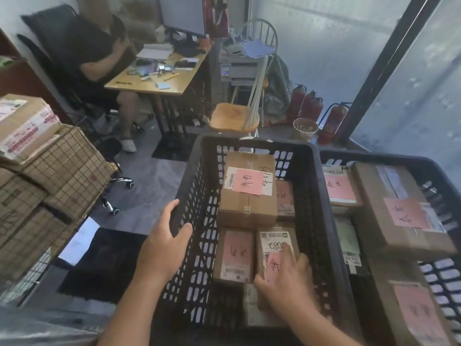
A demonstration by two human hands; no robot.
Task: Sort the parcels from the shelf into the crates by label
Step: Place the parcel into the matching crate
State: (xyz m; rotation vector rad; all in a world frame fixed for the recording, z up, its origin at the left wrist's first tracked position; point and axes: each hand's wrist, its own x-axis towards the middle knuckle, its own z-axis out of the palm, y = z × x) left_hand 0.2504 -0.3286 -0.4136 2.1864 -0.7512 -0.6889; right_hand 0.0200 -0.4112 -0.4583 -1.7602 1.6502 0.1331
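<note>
Cardboard parcel (275, 248) with pink label, low in black crate (197, 171), gripped by right hand (287, 280); left hand (162, 248) spread against crate's wall; second crate (374, 156) just right; caged shelf (62, 176) stacked with boxes left; wooden stool (233, 117) behind.

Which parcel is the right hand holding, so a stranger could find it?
Look in the left black plastic crate. At its near right corner, the right hand grips a small brown cardboard parcel. Unlike its neighbours, a white printed label sits above its pink note.
</note>
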